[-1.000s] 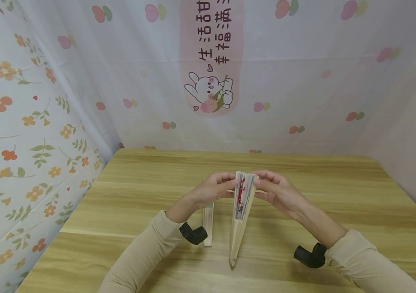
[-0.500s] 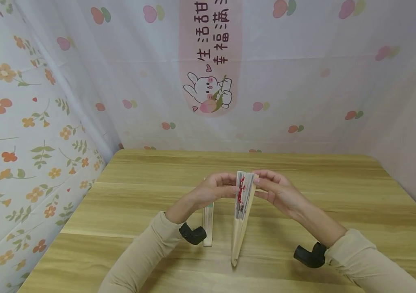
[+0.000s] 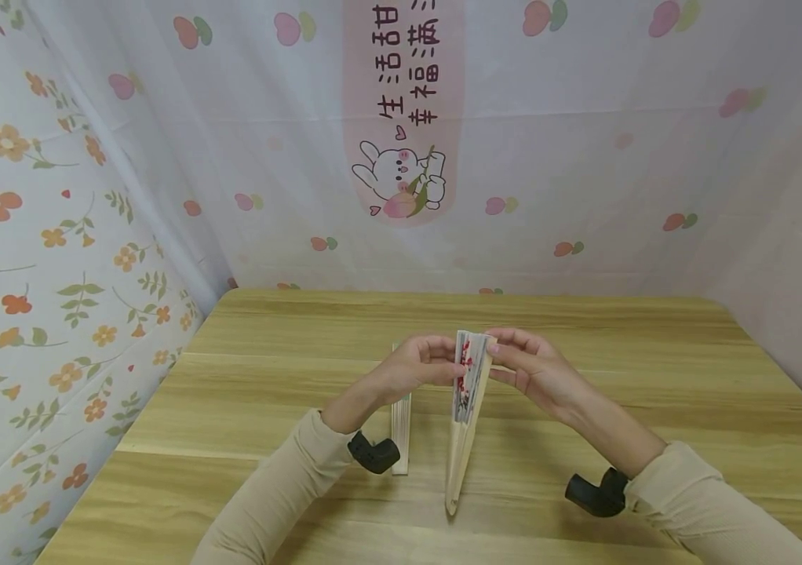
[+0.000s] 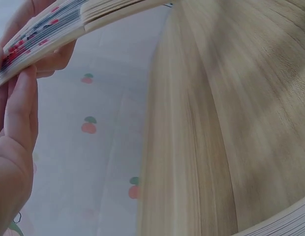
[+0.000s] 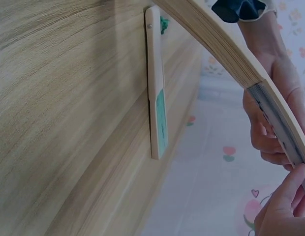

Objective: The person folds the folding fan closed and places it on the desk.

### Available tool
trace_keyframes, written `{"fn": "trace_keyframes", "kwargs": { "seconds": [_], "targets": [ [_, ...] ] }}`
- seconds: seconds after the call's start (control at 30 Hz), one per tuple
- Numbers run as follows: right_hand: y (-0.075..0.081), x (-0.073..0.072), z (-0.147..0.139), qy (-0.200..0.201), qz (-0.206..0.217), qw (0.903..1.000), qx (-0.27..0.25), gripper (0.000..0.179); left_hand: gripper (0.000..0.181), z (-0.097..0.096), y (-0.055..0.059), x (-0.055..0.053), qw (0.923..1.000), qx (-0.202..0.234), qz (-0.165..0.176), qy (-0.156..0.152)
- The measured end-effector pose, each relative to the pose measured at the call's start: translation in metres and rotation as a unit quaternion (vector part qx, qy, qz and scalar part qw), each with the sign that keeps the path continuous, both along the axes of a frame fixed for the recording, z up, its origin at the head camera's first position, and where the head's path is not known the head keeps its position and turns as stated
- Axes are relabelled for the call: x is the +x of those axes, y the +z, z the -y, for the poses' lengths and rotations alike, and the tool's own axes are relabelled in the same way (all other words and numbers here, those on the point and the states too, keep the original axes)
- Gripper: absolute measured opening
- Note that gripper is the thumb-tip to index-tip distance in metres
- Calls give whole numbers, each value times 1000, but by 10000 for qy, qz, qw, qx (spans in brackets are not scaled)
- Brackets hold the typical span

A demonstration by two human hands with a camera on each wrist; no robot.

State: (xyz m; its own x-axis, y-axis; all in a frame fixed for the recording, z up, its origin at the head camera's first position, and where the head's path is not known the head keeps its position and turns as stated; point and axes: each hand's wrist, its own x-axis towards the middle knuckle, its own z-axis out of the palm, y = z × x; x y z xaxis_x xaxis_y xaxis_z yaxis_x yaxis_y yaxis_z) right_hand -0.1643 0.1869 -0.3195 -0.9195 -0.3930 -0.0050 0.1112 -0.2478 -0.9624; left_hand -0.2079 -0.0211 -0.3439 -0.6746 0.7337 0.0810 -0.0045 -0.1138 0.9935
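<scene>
A folding fan [image 3: 467, 392] with wooden ribs and a red-flowered grey leaf is held up in both hands, its folds only slightly spread. On its left edge my left hand [image 3: 408, 369] pinches the upper part, thumb across the printed front. My right hand [image 3: 535, 369] pinches the top right edge between thumb and fingers. The fan's pivot end points down toward the table's near side. Behind the left forearm lies a second folding fan [image 3: 401, 439], folded; its green leaf and green tassel [image 5: 164, 24] show in the right wrist view.
The wood-grain table [image 3: 267, 377] reaches back to a printed curtain [image 3: 549, 157]. A flowered cloth [image 3: 55, 314] hangs along the left side. Black angled mounts sit at both wrists, the left one [image 3: 374, 453] close to the lying fan.
The left thumb has slid farther onto the printed front of the fan and slightly down. The fan's pivot end has shifted a little to the right. The right hand stays nearly still.
</scene>
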Motion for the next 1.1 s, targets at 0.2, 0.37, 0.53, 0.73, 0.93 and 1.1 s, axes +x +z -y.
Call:
{"fn": "trace_keyframes", "kwargs": {
  "seconds": [0.2,0.37,0.53,0.73,0.93,1.1],
  "targets": [
    [0,0,-1,-36,12,10000,23,13,30,-1,1,0,9998,-115,-35,143],
    [3,1,-1,20,41,10000,44,14,30,-1,3,2,9997,-112,-48,189],
    [5,2,0,24,83,9999,82,14,31,-1,3,2,9996,-170,-37,238],
    [5,2,0,-12,124,9999,113,15,31,-2,4,2,9995,-172,-40,279],
    [6,2,1,29,141,9997,210,17,29,-3,2,2,9996,-85,-37,267],
    [6,1,1,103,105,9995,271,19,30,-4,1,3,9995,-83,-52,290]
  ]
}}
